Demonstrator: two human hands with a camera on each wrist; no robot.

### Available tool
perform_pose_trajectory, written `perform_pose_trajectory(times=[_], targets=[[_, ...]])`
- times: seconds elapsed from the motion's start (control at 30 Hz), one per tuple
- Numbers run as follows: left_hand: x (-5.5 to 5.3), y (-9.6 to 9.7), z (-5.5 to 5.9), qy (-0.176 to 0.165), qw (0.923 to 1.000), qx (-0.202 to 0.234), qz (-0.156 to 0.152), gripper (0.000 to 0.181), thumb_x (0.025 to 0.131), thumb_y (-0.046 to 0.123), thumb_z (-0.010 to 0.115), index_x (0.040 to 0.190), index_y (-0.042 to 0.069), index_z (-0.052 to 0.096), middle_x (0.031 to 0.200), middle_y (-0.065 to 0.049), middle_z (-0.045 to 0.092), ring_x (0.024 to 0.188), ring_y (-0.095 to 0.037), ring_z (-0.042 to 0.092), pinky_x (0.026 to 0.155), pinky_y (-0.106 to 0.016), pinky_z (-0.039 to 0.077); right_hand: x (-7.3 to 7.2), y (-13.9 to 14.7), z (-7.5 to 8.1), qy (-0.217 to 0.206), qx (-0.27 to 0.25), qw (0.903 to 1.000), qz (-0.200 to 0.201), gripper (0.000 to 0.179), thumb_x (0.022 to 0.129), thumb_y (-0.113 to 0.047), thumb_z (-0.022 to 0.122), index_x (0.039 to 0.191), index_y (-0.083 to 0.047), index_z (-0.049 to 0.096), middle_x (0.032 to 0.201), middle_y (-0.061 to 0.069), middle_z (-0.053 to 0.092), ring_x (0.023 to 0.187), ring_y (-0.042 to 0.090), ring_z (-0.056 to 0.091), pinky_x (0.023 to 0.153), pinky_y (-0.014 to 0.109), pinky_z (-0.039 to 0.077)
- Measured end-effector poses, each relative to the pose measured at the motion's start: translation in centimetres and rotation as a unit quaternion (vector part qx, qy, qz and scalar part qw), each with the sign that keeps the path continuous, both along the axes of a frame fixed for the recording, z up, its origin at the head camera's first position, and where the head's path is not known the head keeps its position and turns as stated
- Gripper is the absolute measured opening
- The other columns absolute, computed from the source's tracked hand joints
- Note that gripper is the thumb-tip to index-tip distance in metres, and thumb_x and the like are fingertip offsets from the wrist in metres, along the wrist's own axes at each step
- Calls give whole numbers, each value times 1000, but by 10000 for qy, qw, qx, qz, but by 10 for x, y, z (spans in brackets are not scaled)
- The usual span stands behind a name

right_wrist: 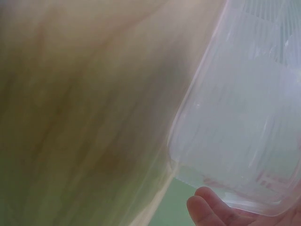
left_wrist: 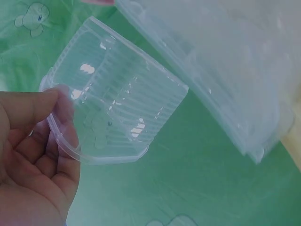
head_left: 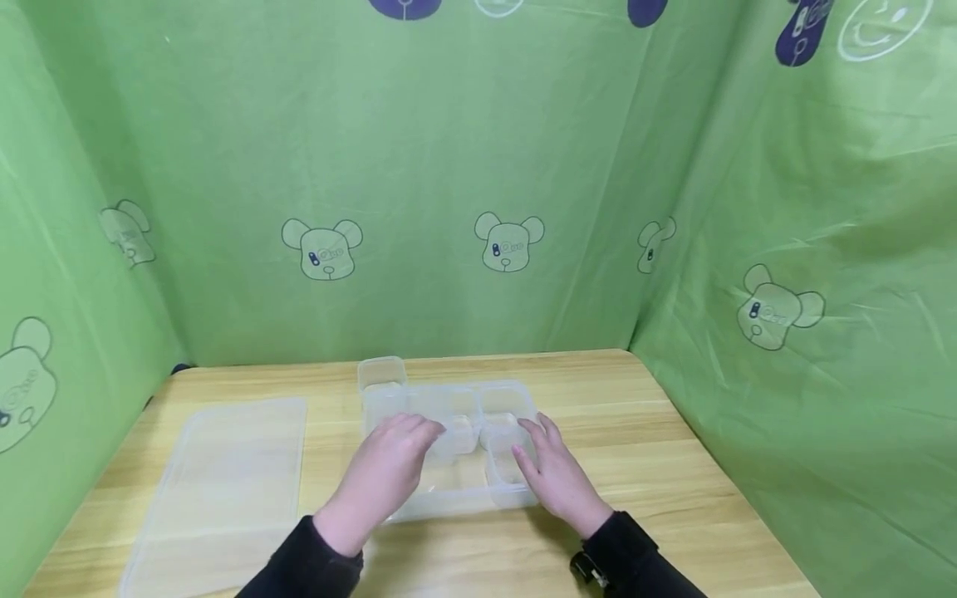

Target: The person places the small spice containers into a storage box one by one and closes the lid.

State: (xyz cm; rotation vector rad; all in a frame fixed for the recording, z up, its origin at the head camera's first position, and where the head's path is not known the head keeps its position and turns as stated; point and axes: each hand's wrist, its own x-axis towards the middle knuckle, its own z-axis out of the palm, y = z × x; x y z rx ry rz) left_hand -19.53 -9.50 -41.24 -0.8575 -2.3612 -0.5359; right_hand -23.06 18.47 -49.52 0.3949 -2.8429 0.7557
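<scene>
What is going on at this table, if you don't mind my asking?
A person is handling clear plastic containers. The left hand pinches a small ribbed container by its rim, over a larger clear box on the table. The right hand is at the box's right side; whether it touches is hard to tell. A flat translucent sheet or lid lies to the left.

The left hand is pinching, its thumb opposing curled fingers, and the left arm is extending behind it. To its right, the right hand is holding its fingers loosely spread, the right arm slanting behind.
</scene>
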Motion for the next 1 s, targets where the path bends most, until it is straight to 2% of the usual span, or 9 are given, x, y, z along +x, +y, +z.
perform_pose_trajectory(times=[0.2, 0.43, 0.73, 1.0], targets=[[2, 13, -7, -89, 9997, -228, 33, 28, 82, -10, 70, 103, 8, 72, 96, -2, 72, 89, -18, 67, 84, -34, 55, 1, -1, -1, -55, -12, 10000, -27, 53, 106, -38, 47, 150, -10, 40, 158, 28, 23, 123, 48, 53, 99, 60, 46], [3, 22, -11, -31, 9996, -283, -2, 29, 79, -9, 71, 103, 8, 72, 95, -3, 72, 87, -18, 67, 83, -34, 56, -1, 0, -1, -38, 10, 10000, -41, 53, 106, -36, 48, 151, -10, 39, 158, 28, 22, 122, 47, 54, 98, 60, 46], [0, 35, -22, 29, 9982, -580, -122, 26, 80, -4, 74, 102, 9, 73, 93, -1, 72, 85, -17, 67, 80, -31, 55, -2, -1, -1, 18, -3, 10000, -40, 52, 106, -35, 49, 150, -10, 41, 157, 29, 25, 122, 47, 54, 97, 59, 47], [-1, 42, -30, -368, 9964, -762, -63, 25, 82, -3, 72, 104, 9, 73, 96, -1, 73, 87, -16, 67, 80, -30, 56, -1, -1, -2, 12, 14, 10000, -39, 54, 106, -41, 45, 151, -11, 40, 157, 29, 25, 122, 47, 54, 97, 59, 47]])
